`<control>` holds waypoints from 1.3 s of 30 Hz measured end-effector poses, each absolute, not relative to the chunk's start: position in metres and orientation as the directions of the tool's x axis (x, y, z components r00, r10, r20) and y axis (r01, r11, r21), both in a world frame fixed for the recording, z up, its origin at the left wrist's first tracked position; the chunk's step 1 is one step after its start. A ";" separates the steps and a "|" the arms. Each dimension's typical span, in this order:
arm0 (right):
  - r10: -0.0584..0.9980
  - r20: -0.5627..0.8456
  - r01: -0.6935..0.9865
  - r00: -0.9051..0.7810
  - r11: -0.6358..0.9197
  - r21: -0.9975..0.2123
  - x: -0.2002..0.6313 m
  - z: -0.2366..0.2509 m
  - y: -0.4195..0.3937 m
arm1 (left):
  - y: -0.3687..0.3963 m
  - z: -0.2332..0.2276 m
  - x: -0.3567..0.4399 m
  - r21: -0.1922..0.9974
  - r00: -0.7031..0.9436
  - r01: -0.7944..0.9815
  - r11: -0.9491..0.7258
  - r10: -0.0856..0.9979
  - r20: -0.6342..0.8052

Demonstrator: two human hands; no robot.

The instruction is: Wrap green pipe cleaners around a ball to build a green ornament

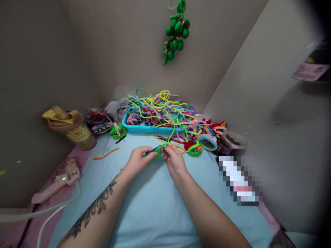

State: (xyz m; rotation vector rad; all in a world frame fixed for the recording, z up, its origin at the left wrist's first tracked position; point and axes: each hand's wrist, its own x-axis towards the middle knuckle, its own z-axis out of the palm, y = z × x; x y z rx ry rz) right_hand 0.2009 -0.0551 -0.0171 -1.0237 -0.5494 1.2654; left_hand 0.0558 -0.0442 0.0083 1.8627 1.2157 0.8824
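Both of my hands meet over the middle of the light blue cloth (160,213). Between them is a green and blue pipe cleaner piece (158,150). My left hand (141,159) pinches its left part with thumb and fingers, where a dark blue strand shows. At its right end, my right hand (175,156) is closed on the green part, and a lime strand rises from there toward the tray. Just beyond my hands lie scissors (178,139) with red handles and a yellow looped strand. Fingers cover much of the held piece.
A blue tray (152,130) overflows with colourful pipe cleaners. Green and red fuzzy figures (193,148) sit right of it, a green one (118,131) left. A cup (73,127) and pink glue gun (59,182) stand left; a blurred-out phone (239,181) lies right.
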 end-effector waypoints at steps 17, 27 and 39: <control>0.821 0.527 0.454 0.221 0.392 -0.800 0.204 -0.013 -0.066 | -0.044 0.001 0.051 0.685 0.252 0.579 -0.442 0.896 0.365; 0.821 0.549 0.379 0.157 0.463 -0.801 0.202 -0.009 -0.069 | -0.045 0.002 0.050 0.620 0.303 0.609 -0.495 0.867 0.394; 0.859 0.427 0.364 0.283 0.316 -0.876 0.205 -0.011 -0.065 | -0.047 0.009 0.053 0.786 0.340 0.454 -0.420 0.897 0.283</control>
